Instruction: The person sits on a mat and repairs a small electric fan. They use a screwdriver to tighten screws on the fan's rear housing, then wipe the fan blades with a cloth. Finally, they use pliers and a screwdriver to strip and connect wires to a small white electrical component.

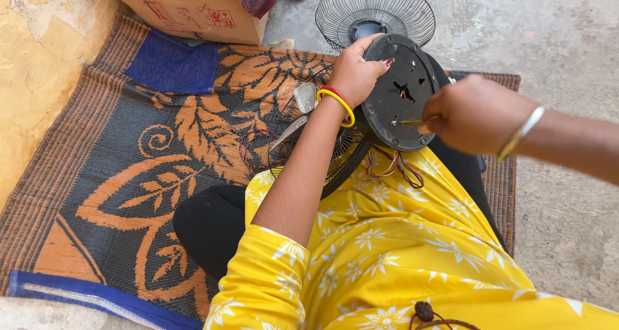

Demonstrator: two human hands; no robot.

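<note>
A round black fan motor housing [398,91] rests tilted on my lap, its flat back face up. My left hand [356,72], with red and yellow bangles at the wrist, grips the housing's upper left rim. My right hand [469,113], with a silver bangle, is closed on a yellow-handled screwdriver [410,122] whose tip meets a screw near the housing's lower edge. Red and black wires [394,165] hang from under the housing onto my yellow flowered clothing.
A wire fan guard [374,9] stands on the concrete floor behind the housing. A second guard with grey blades [298,120] lies on the orange and black woven mat [148,175]. A cardboard box [193,11] sits at the mat's far edge.
</note>
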